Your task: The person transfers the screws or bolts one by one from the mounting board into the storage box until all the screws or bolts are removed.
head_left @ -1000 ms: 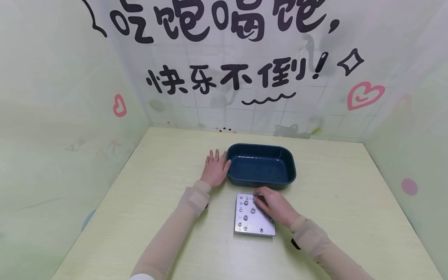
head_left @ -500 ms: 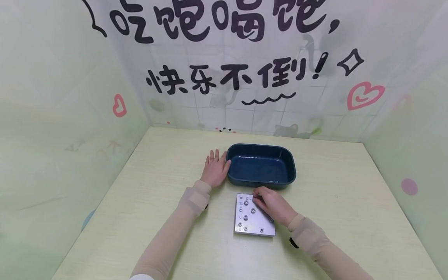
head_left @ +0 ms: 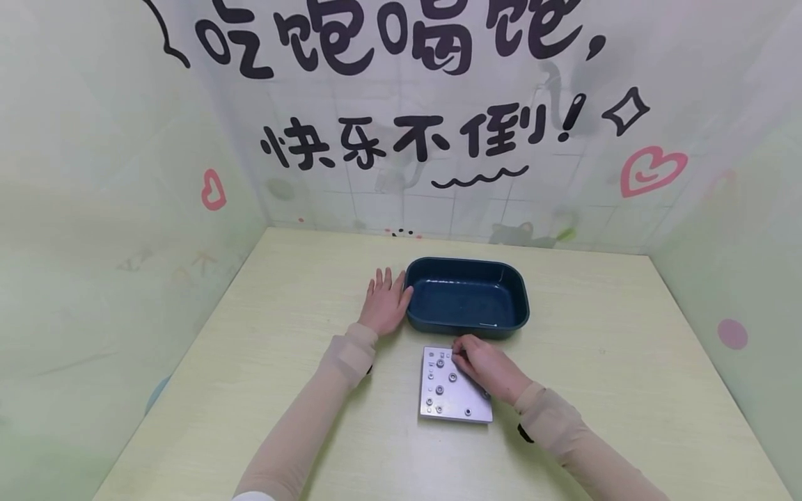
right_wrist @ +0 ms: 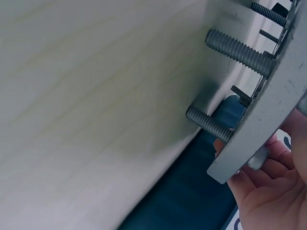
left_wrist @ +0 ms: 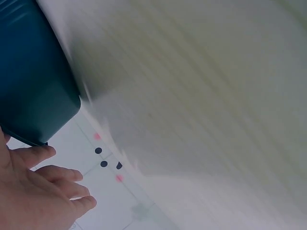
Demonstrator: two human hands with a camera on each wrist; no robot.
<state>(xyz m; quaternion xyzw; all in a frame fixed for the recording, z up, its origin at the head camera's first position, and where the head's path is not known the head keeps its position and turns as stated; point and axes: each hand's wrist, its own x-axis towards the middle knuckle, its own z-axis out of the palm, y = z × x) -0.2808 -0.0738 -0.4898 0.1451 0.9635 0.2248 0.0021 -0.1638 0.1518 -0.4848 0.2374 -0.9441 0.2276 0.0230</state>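
Observation:
A silver metal plate (head_left: 460, 396) lies in front of the dark blue tray (head_left: 464, 330), with several socket-head screws set in its top. My right hand (head_left: 491, 367) is over its far right corner, thumb and fingers curled in. In the right wrist view the fingers pinch around a screw (right_wrist: 259, 158) at that corner, partly hiding it; threaded shanks (right_wrist: 240, 52) stick out from the plate's other face. My left hand (head_left: 383, 306) rests at the tray's left side, fingers spread and thumb along the rim. Its fingertips show by the tray's corner in the left wrist view.
The pale wood-grain table (head_left: 301, 299) runs back to a printed wall sheet (head_left: 401, 202) with black lettering. Similar sheets stand at both sides. A blue rounded thing (head_left: 156, 394) shows at the table's left edge.
My right thumb and fingers have drawn closer together over the plate's far corner, and the hand has shifted slightly left. The left hand, tray and plate have stayed in place.

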